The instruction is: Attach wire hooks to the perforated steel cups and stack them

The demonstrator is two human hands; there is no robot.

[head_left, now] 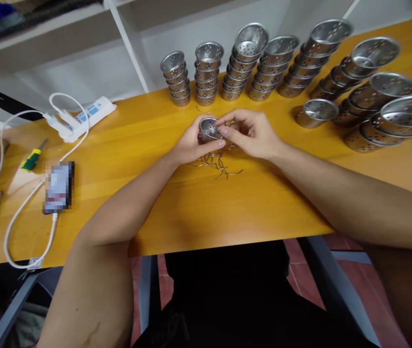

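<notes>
A small perforated metal cup [208, 127] is held over the middle of the yellow wooden table [177, 208]. My left hand [191, 145] wraps round the cup from the left, thumb along its lower side. My right hand [249, 133] is closed at the cup's right rim, its fingertips pinched there on something too small to make out. Just below both hands lies a loose pile of thin wire pieces [218, 164] on the table.
Several stacks of the same perforated cups [206, 72] line the back and right of the table, with a single cup [315, 112] apart. At left lie a white power strip [82, 116], a green-handled screwdriver [32, 159], a phone [59, 186] on a white cable.
</notes>
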